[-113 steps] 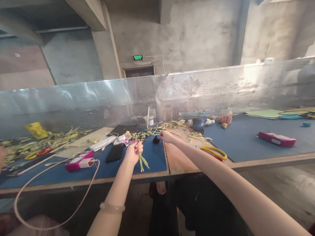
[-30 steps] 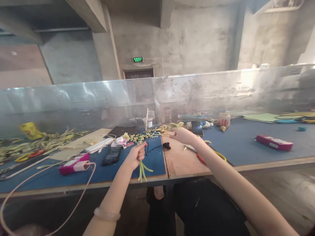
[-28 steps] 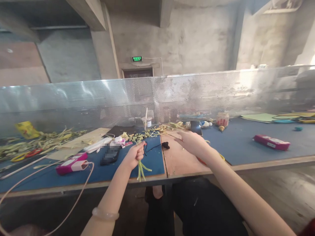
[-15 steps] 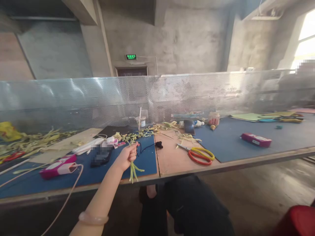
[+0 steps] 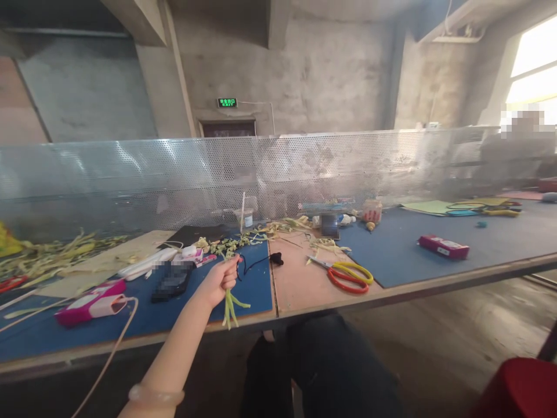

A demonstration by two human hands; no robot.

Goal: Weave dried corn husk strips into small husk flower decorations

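My left hand [image 5: 220, 280] is closed round a small bunch of pale green plant strips [image 5: 230, 306]. Their loose ends hang below the fist, near the table's front edge. A black cord [image 5: 250, 270] runs from beside my fingers to a dark knotted lump [image 5: 276, 259] on the pinkish board; whether my fingers hold the cord too, I cannot tell. Scissors [image 5: 348, 275] with one red and one yellow handle lie to the right of my hand, blades pointing left. My right hand is outside the picture.
Dried plant strips [image 5: 82, 251] lie at the left. Around my hand are a phone [image 5: 174, 280], a magenta box [image 5: 91, 302] with a pale cable and a plastic cup [image 5: 247, 219]. Another magenta box [image 5: 444, 246] lies rightward. A perforated metal screen [image 5: 282, 168] backs the table; a person sits far right.
The whole view has shifted slightly, so things appear a little further left. My left hand keeps its grip on the green strips.
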